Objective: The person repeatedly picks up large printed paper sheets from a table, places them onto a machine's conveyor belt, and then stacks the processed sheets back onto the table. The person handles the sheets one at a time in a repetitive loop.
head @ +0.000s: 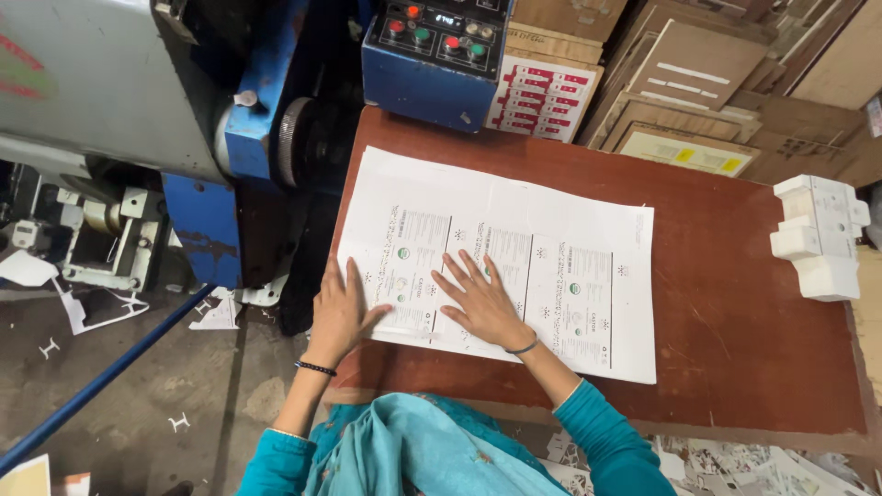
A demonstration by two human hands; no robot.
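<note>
Hands are what I see first: my left hand (pixel 342 310) and right hand (pixel 480 301) both lie flat with fingers spread, gripping nothing, pressing the large white printed sheet (pixel 551 248) that lies on the reddish-brown table (pixel 735 303) beside the blue machine (pixel 257 119).

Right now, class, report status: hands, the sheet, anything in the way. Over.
Left hand and right hand both flat, open, on the printed white sheet. Sheet lies flat on the brown table. White cut stack stands apart at the far right; nothing on the sheet.
</note>
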